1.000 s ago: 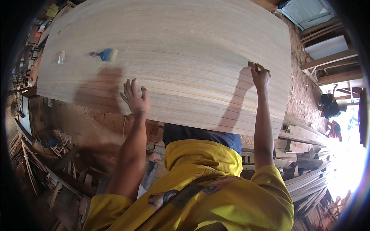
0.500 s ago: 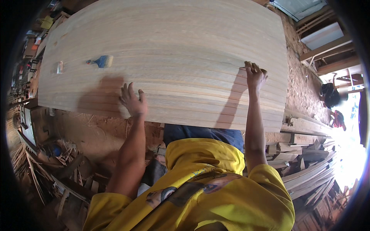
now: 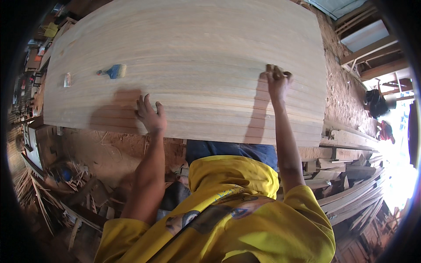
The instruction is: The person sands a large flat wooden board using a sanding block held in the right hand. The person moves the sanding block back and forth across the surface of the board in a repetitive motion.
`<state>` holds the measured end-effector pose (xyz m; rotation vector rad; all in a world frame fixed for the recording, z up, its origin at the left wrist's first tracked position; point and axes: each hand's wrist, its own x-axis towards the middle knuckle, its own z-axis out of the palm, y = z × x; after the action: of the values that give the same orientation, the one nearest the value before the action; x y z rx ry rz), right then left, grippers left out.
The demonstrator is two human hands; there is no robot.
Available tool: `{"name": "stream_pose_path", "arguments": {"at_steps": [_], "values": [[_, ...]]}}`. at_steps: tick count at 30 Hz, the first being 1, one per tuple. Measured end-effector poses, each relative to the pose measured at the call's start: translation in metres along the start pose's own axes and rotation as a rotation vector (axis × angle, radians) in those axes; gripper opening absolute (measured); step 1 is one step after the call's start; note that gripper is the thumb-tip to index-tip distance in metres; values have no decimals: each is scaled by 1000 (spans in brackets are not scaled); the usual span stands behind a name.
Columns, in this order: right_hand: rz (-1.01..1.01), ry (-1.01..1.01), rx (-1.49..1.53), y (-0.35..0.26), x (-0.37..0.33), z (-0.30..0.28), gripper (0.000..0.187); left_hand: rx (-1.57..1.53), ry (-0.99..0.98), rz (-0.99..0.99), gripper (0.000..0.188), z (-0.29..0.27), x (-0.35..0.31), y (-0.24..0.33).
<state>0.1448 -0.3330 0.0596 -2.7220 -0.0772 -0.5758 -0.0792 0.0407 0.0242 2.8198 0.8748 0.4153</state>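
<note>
A wide, pale wooden panel [image 3: 197, 39] with lengthwise grain lies flat before me. On its near left part my left hand [image 3: 151, 116] is open, fingers spread and pointing away from me, over the wood near the close edge. Farther right, my right hand [image 3: 278, 82] is closed, with curled fingers pressed to the panel's surface. Whatever it grips is mostly hidden; a small brownish bit shows at the fingertips. A paintbrush [image 3: 113, 71] with a blue handle and pale bristles rests on the left of the panel, beside a small whitish piece [image 3: 67, 79].
Stacked timber offcuts [image 3: 351, 175] lie on the ground to the right. Thin wood strips and scraps [image 3: 41, 193] are heaped at the lower left. A wooden frame structure [image 3: 372, 57] stands at the far right, near a dark bag-like thing [image 3: 376, 103].
My right hand has slid to the left across the panel and slightly away from me, still closed. My left hand has stayed almost in place.
</note>
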Motion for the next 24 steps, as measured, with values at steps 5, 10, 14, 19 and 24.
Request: {"name": "stream_pose_path", "arguments": {"at_steps": [5, 10, 14, 19, 24], "values": [[168, -17, 90, -3, 5, -12, 27, -21, -28, -5, 50, -7, 0, 3], [269, 57, 111, -3, -2, 9, 40, -25, -35, -35, 51, -6, 1, 6], [125, 75, 119, -13, -8, 12, 28, -50, -48, -37, 51, -9, 1, 6], [355, 34, -36, 45, -6, 2, 38, -21, 28, -12, 48, -10, 0, 8], [417, 99, -45, 32, -13, -1, 33, -48, -2, -22, 51, -2, 1, 4]]}}
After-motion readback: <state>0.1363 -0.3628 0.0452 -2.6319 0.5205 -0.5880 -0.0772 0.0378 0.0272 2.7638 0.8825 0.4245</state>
